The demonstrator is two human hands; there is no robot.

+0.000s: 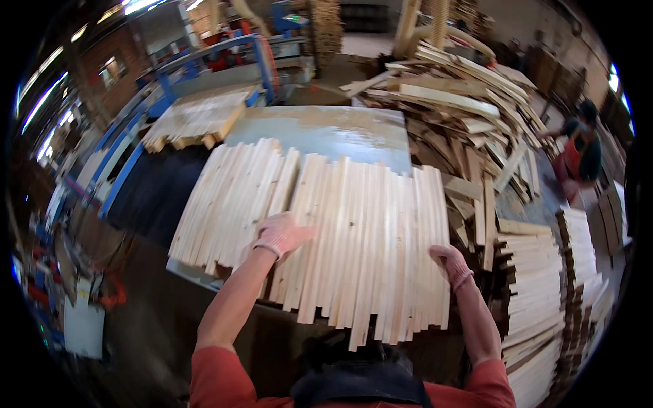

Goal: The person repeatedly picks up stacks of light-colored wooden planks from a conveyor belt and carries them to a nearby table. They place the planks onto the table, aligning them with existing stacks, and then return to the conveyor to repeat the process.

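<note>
both of my forearms come up from the lower edge in red sleeves, ending in pale pink work gloves. my left hand (pixel 282 233) lies flat, palm down and fingers spread, on the row of wooden slats (pixel 340 238); nothing is closed in that grip. my right hand (pixel 449 262) sits at the row's right edge, near its near end, fingers curled against the outermost slat; i cannot tell whether it actually clasps it. the slats lie side by side on the grey-blue surface (pixel 333 129), long axes running away from me, near ends ragged and overhanging the surface's near edge. the row sits between my hands, the left one further in. no bins or boxes here: loose offcuts heap up far right (pixel 462 109), neat stacks of boards stand at my right (pixel 544 285), and another person (pixel 581 153) works beyond.
</note>
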